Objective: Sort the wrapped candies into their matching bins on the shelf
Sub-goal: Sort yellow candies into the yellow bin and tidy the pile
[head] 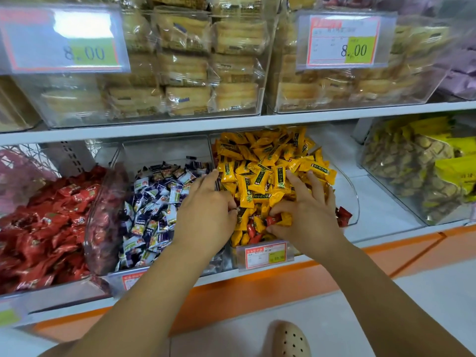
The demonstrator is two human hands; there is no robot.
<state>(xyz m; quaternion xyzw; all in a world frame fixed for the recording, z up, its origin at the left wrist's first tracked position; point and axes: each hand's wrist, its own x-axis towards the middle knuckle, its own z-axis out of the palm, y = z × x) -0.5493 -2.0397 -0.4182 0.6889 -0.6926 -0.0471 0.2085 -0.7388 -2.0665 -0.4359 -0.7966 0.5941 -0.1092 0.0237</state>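
- Right thumb (277, 230) and curled forefinger pinch one red candy (271, 220). It sits at the fingertips, low in the front of the yellow bin (354, 202).
- A yellow wrapper touches that candy on its right, against the same fingers. Cannot tell if it is in the pinch.
- Other fingers (313, 177) of my right hand (311, 215) are spread, lying on the yellow candies (268, 161).
- Left hand (206, 210), back up, is over the divider between the purple and yellow bins. Forefinger (210, 177) is straight, pointing toward the back of the shelf.
- Left thumb is curled at the yellow pile's edge, beside a dark wrapper (241, 211). The tips are hidden, so I cannot tell whether this hand grips anything.
- Between the hands, just below the pinch: more stray reds (251, 229) among the yellows.
- Another stray red (343, 215) lies at the bin's right wall, near my right wrist.
- Purple candies (154, 202) fill the bin left of my left hand. The red pile (38, 228) is in the next bin left, well apart from the pinched candy.
- Price tag (265, 253) sits on the yellow bin's front, below the right thumb.
- Upper shelf: clear bins of wrapped cakes (185, 73).
- Floor: my beige clog (291, 341).
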